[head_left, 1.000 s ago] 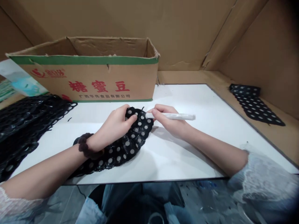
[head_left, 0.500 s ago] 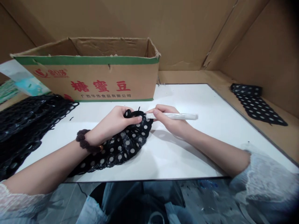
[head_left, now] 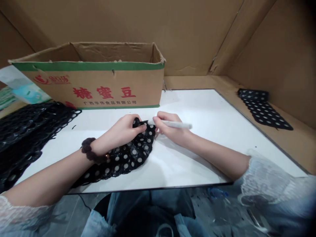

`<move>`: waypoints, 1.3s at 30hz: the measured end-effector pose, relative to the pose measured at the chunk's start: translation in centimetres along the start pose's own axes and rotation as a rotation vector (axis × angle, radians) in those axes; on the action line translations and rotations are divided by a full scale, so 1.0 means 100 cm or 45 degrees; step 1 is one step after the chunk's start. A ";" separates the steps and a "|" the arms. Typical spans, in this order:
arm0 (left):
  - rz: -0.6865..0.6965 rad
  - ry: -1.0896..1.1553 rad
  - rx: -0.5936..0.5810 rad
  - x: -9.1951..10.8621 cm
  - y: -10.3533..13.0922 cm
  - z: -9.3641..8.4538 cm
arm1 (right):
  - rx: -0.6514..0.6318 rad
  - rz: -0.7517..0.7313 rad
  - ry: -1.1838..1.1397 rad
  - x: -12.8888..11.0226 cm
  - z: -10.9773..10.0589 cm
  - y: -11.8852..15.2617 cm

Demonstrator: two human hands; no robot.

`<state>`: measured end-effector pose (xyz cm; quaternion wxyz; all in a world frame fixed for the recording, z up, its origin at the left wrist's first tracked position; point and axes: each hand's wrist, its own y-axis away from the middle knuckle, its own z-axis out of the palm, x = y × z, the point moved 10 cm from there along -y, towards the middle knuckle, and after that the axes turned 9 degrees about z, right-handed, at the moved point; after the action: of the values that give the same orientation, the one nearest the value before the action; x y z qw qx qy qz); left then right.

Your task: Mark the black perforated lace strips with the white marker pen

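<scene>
Black polka-dot strip (head_left: 134, 152), one: bunched over the white tabletop (head_left: 187, 168), upper end pinched by your left hand (head_left: 123, 129). White pen-like tool (head_left: 179, 124), one: gripped in your right hand (head_left: 174, 134), tip at the strip's edge; should the loose folds shift, it could slip toward your left thumb (head_left: 140, 128).

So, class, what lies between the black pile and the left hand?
In the head view, one small black scrap lies on the white tabletop between the black pile and the left hand; nothing else stands out there.
</scene>
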<state>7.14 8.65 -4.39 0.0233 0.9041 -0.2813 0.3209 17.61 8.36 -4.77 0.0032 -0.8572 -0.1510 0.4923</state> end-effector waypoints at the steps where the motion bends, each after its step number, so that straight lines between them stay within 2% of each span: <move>1: 0.005 -0.017 -0.007 -0.002 -0.001 0.000 | -0.047 0.067 -0.149 0.005 -0.001 0.000; 3: -0.007 -0.026 -0.019 -0.007 -0.001 -0.001 | -0.118 0.143 -0.410 0.011 -0.002 0.000; 5: -0.025 0.002 -0.031 -0.011 0.000 0.001 | -0.123 0.158 -0.505 0.013 -0.006 0.000; 12: -0.003 0.042 -0.052 -0.004 0.000 0.003 | -0.157 0.252 -0.424 0.025 -0.002 0.003; 17: 0.043 0.152 -0.046 0.007 0.002 0.003 | -0.209 0.220 -0.475 0.017 0.002 0.007; 24: 0.072 0.190 -0.014 0.006 0.003 -0.002 | -0.257 0.169 -0.492 0.009 0.004 0.010; 29: 0.133 0.185 -0.027 0.016 0.002 -0.001 | -0.199 0.095 -0.260 0.005 0.002 0.011; 33: 0.148 0.128 0.065 0.025 0.004 -0.004 | -0.095 -0.039 -0.004 -0.003 0.000 0.012; 37: 0.174 0.123 0.116 0.031 0.007 -0.001 | -0.079 -0.180 0.262 -0.013 0.011 0.014; 39: 0.187 0.133 0.126 0.031 0.008 -0.001 | -0.012 -0.211 0.434 -0.015 0.012 0.012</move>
<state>8.66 6.46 -2.62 -0.0303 0.8631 -0.3289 0.3821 16.18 6.64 -4.31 0.0653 -0.9129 -0.2205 0.3372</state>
